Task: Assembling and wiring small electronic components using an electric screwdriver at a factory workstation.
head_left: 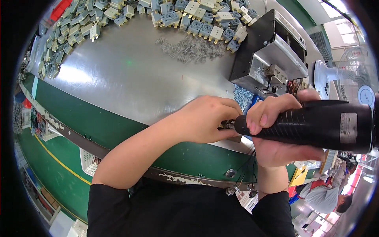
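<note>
My right hand (272,152) is wrapped around a black electric screwdriver (316,124), held almost level with its nose pointing left. At that nose my left hand (205,120) is closed, thumb and fingers pinched around something small. Only a dark, brassy bit of it shows between the fingers, so its kind cannot be made out. The screwdriver's tip reaches into the gap by the left thumb. Just beyond the hands lies a heap of small silvery-blue screws (242,96).
Grey-and-white switch-like units (205,29) crowd the bench's far side and far left. Loose springs (191,49) lie before them. A black-and-metal box machine (268,51) stands beyond my right hand. Dark cords (246,170) hang nearby. A person in grey (325,197) is at far right.
</note>
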A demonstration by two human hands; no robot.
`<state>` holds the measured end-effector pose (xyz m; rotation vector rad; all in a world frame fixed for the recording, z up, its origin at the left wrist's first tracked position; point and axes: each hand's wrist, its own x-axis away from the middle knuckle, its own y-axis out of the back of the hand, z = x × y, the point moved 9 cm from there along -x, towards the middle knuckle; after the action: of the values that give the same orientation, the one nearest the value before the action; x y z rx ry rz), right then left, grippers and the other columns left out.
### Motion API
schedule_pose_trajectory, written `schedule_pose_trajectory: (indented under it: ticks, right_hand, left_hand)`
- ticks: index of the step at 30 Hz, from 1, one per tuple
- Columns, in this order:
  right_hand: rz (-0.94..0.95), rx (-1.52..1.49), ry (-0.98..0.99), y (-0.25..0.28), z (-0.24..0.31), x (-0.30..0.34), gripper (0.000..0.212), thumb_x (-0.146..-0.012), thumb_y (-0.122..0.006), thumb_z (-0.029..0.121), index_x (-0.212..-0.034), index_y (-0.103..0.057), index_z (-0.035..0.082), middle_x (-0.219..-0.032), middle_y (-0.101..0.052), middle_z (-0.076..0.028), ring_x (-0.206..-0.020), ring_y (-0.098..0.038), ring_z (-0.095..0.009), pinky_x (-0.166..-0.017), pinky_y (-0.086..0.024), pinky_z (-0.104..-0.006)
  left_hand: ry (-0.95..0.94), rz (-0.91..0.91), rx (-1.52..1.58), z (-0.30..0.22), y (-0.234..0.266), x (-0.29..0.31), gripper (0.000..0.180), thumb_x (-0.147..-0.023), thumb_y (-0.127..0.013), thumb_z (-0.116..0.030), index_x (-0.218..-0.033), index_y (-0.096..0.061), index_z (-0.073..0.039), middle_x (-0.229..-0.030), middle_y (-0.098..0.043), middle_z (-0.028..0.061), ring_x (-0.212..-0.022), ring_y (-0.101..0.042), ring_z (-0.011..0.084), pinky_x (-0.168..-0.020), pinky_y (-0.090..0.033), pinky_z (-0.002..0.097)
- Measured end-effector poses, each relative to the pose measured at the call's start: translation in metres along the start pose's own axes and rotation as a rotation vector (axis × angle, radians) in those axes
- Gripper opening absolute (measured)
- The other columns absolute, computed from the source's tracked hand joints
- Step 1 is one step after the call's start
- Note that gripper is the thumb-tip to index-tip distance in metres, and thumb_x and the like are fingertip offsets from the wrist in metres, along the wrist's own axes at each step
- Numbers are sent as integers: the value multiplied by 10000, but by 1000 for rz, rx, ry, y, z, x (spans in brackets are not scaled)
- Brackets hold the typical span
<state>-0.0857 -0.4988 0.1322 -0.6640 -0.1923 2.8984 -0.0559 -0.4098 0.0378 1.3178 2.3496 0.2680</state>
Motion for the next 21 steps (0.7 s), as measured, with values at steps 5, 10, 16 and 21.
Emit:
schedule_pose_trajectory:
  ticks: [5,10,16,21]
  right_hand:
    - [46,24,51,-8,1,4,1077,-761,-496,971,-1346,-353,78,-755,-574,-72,-544,-569,-180,-533,-516,-327]
    - [53,93,-11,-8,-9,6,1096,-766,-521,961,-1391,-347,78,-757,-577,-76,-542,-570,-188,-533,-517,-334]
    - [52,189,-62,-5,-10,9,1121,-771,-552,948,-1446,-341,77,-760,-582,-81,-541,-571,-197,-531,-517,-343]
    - [49,247,-69,-1,-4,9,1140,-774,-573,939,-1482,-336,77,-762,-585,-84,-540,-572,-203,-531,-517,-348]
  left_hand:
    - [9,-22,43,4,-1,2,277,-795,-847,-201,-989,-745,-31,-1014,-736,83,-847,-721,324,-755,-576,418]
    - [-3,-33,41,4,-1,2,275,-784,-843,-185,-996,-746,-39,-989,-731,89,-843,-718,328,-753,-574,421]
    - [1,-19,44,2,-2,2,266,-790,-837,-191,-989,-743,-43,-989,-732,86,-877,-717,338,-768,-572,426]
    - [5,-20,16,6,-3,7,273,-801,-836,-204,-1000,-751,-37,-1026,-739,87,-930,-719,330,-821,-574,423]
